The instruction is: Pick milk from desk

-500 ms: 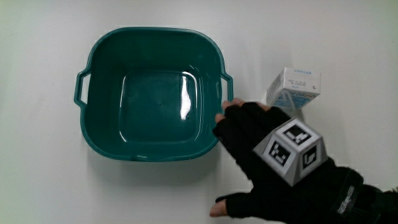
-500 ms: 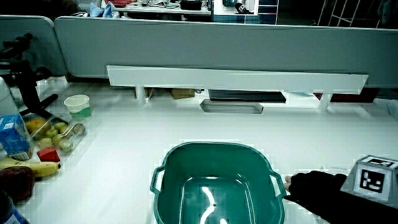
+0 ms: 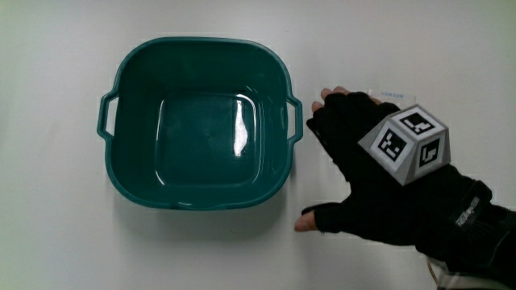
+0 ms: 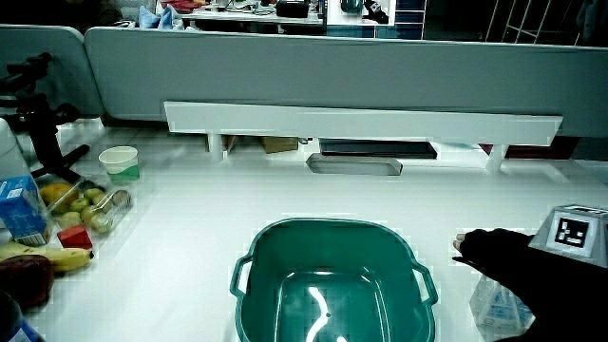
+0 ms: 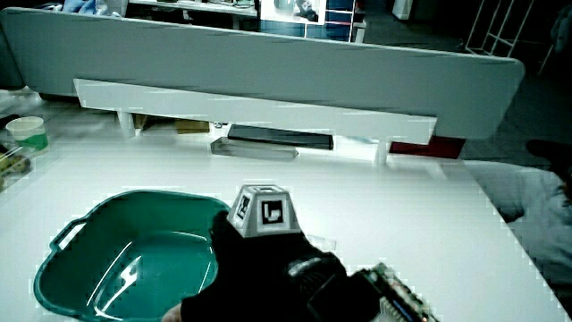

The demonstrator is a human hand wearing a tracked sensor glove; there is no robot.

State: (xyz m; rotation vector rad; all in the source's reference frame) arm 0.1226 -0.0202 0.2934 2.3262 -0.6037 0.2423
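The milk carton [image 3: 384, 93] is white with pale blue print and lies on the white table beside the teal basin [image 3: 121, 165]. In the main view only a thin strip of it shows past the fingertips. In a side view its lower part [image 4: 493, 306] shows under the palm. The gloved hand [image 3: 355, 161] is spread flat over the carton, thumb stretched out toward the person, fingers open and not closed on it. The patterned cube [image 3: 407, 143] sits on the hand's back. The hand [image 4: 496, 255] also appears beside the basin [image 4: 328, 225] in both side views [image 5: 261, 258].
At the table's edge in a side view lie a blue carton [image 4: 21, 209], bananas [image 4: 38, 255], a tray of small fruit [image 4: 90, 204] and a white-green cup [image 4: 119, 161]. A low white shelf [image 4: 361, 120] runs along the grey partition.
The hand has moved away from the basin's handle and onto the milk carton, which stood in plain sight before and is now almost wholly covered by the glove.
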